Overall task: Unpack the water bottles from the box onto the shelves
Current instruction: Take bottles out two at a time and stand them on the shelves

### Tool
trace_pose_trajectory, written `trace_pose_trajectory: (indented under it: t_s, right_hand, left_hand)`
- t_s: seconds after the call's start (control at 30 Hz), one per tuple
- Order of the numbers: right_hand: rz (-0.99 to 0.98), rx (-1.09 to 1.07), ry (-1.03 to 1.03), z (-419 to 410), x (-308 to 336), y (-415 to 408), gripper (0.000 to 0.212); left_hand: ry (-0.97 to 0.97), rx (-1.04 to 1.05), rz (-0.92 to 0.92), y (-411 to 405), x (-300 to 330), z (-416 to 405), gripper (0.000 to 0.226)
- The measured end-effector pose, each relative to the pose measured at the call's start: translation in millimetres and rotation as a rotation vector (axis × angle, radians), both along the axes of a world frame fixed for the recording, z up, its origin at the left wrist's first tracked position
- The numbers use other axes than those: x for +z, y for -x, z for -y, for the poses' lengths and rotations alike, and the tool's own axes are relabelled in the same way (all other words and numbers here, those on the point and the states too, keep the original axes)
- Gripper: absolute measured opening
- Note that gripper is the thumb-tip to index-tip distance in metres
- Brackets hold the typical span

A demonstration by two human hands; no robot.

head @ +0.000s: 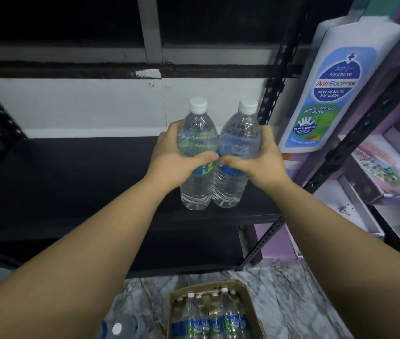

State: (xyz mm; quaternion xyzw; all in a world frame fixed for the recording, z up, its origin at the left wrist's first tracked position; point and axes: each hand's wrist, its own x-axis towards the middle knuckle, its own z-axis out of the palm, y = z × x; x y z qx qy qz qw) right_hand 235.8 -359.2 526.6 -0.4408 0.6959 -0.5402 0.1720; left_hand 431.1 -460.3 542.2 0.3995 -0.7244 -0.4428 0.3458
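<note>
Water bottles (197, 152) upright, touching, over shelf (71, 182); L hand (176, 160) & R hand (257, 162) each hold one.

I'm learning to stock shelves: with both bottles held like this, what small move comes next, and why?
Probably lower both and let go. The left hand grips the left bottle, the right hand the right bottle, upright, side by side over the dark shelf. More wait in the box.
</note>
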Motion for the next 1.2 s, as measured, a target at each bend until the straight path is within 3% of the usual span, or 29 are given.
trace_pose_trajectory:
  t_s: [0.27, 0.53, 0.6, 0.7, 0.77, 0.9, 1.07, 1.2]
  right_hand:
    - [-0.069, -0.044, 0.073, -2, -13, 1, 0.074]
    - [-0.096, -0.035, 0.198, 0, -25, 1, 0.07]
    - [-0.147, -0.047, 0.175, -3, -33, -2, 0.08]
    - [-0.189, -0.063, 0.156, -7, -55, -6, 0.098]
    - [-0.214, -0.106, 0.172, -8, -66, -8, 0.1]
    - [-0.188, -0.083, 0.21, -6, -72, -6, 0.084]
    - [-0.113, -0.088, 0.262, -5, -87, -6, 0.074]
    - [-0.104, -0.046, 0.3, -2, -106, -9, 0.076]
  left_hand:
    - [0.115, -0.016, -0.003, -2, -15, -8, 0.1]
    - [0.248, 0.111, -0.063, 10, -35, -12, 0.08]
    - [0.261, 0.103, -0.065, 8, -45, -15, 0.086]
    - [0.262, 0.05, -0.035, 2, -69, -20, 0.112]
    - [0.253, 0.073, -0.028, 0, -84, -21, 0.114]
    - [0.217, 0.085, -0.086, -4, -95, -16, 0.106]
    - [0.201, 0.07, -0.12, -8, -108, -7, 0.076]
    - [0.187, 0.035, -0.147, -2, -128, -8, 0.087]
